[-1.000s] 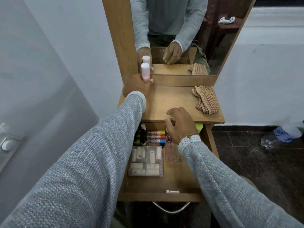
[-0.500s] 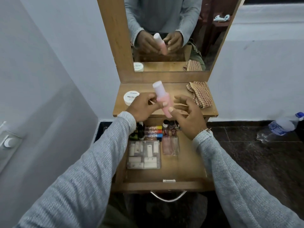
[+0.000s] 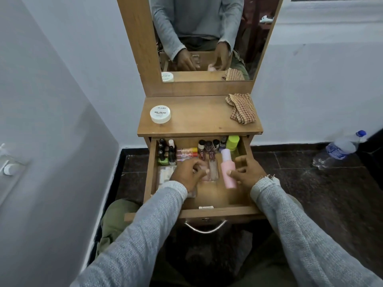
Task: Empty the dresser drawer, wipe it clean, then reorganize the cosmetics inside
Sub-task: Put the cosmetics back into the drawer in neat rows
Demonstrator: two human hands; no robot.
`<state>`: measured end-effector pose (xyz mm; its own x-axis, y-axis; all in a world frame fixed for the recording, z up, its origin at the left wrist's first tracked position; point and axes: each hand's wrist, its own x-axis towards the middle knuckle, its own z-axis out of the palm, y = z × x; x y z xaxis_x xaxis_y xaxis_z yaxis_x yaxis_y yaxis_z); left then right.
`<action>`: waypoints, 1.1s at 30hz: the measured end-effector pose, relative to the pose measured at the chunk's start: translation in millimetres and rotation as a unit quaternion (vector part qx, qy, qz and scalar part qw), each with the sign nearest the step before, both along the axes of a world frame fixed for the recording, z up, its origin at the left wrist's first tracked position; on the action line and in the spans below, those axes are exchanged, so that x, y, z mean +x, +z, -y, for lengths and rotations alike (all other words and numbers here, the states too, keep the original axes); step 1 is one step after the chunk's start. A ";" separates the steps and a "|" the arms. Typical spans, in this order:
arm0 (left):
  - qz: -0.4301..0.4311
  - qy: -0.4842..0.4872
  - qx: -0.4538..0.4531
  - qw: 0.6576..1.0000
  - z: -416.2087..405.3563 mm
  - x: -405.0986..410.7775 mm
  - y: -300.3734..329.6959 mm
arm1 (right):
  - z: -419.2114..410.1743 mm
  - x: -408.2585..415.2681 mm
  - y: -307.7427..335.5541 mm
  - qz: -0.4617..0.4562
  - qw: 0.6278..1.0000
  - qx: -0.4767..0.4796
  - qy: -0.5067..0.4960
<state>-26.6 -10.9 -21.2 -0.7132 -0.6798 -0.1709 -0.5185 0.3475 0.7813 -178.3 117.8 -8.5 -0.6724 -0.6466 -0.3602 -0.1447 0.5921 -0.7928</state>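
Looks like the reorganizing step: right hand (image 3: 245, 172) pinches the pink bottle (image 3: 227, 169) inside the drawer (image 3: 217, 212), toward its right side. Left hand (image 3: 187, 172) rests loosely curled over the clear tubes (image 3: 213, 169), can't tell if it grips any. Next it needs standing near the back-right corner by the green bottle (image 3: 232, 142).

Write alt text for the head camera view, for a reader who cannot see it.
A person's right hand holds a pink bottle in an open wooden drawer packed with small cosmetics, while the left hand reaches among them. On the dresser top above sit a white nail polish jar and a checked cloth, below a mirror.
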 end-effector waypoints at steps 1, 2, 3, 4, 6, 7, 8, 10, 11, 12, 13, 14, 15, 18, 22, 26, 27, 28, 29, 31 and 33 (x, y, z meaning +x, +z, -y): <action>0.036 -0.006 -0.039 0.999 -2.4 2.1 -3.8 | 1.5 -0.2 -1.9 -0.012 1.000 0.026 -0.002; 0.068 -0.016 -0.069 0.995 -4.8 3.6 -5.5 | 4.6 0.7 -1.9 -0.030 0.998 0.046 -0.001; 0.090 -0.026 -0.091 0.991 -7.2 4.2 -5.1 | 8.7 1.5 -1.8 -0.050 0.997 0.063 0.003; 0.104 -0.035 -0.106 0.988 -8.8 4.0 -3.3 | 12.9 2.9 -1.0 -0.065 0.995 0.078 0.009; 0.124 -0.048 -0.135 0.982 -10.3 1.7 -0.7 | 19.5 3.9 -1.4 -0.079 0.990 0.111 0.026; 0.135 -0.053 -0.149 0.978 -11.1 0.7 0.3 | 20.9 3.8 -3.1 -0.079 0.988 0.128 0.032; 0.146 -0.058 -0.159 0.975 -11.8 -0.1 1.2 | 21.9 3.9 -4.5 -0.075 0.986 0.142 0.036; 0.165 -0.070 -0.174 0.968 -11.6 -0.7 1.5 | 22.9 3.6 -8.6 -0.059 0.986 0.153 0.029; 0.173 -0.075 -0.177 0.966 -11.1 -0.9 1.2 | 23.5 3.5 -11.0 -0.049 0.987 0.153 0.023; 0.179 -0.077 -0.179 0.964 -11.0 -0.8 1.1 | 23.9 3.7 -13.4 -0.039 0.988 0.150 0.018; 0.187 -0.079 -0.182 0.962 -11.2 -1.0 1.3 | 24.1 3.7 -15.6 -0.030 0.988 0.148 0.014; 0.194 -0.081 -0.186 0.960 -11.3 -1.2 1.4 | 24.5 3.8 -17.1 -0.025 0.989 0.146 0.014; 0.200 -0.083 -0.192 0.957 -11.3 -1.2 1.2 | 25.1 3.7 -18.8 -0.022 0.989 0.144 0.015; 0.211 -0.086 -0.194 0.954 -10.9 -1.4 1.0 | 27.4 3.6 -21.8 -0.028 0.991 0.128 0.020; 0.217 -0.090 -0.188 0.954 -11.4 -1.5 2.0 | 30.3 1.7 -23.4 -0.040 0.992 0.120 0.020; 0.215 -0.086 -0.190 0.954 -12.2 -1.4 2.5 | 27.7 3.3 -22.5 -0.092 0.989 0.108 0.042; 0.214 -0.085 -0.190 0.954 -12.4 -1.4 2.5 | 25.7 3.2 -21.5 -0.116 0.986 0.109 0.058; 0.214 -0.085 -0.191 0.954 -12.5 -1.4 2.3 | 23.0 3.0 -20.1 -0.142 0.980 0.113 0.084; 0.214 -0.086 -0.192 0.954 -12.6 -1.3 1.9 | 20.4 2.8 -18.5 -0.163 0.972 0.121 0.122; 0.217 -0.087 -0.194 0.953 -12.6 -1.2 1.8 | 16.1 3.2 -18.8 -0.185 0.951 0.146 0.202; 0.218 -0.088 -0.194 0.952 -12.4 -1.2 2.0 | 14.2 5.4 -22.4 -0.204 0.933 0.173 0.240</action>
<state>-27.8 1.5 -19.2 -0.7411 -0.6281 -0.2373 -0.6708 0.6782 0.3001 -172.9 103.6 -30.9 -0.4618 -0.8012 -0.3806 -0.7071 0.5916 -0.3874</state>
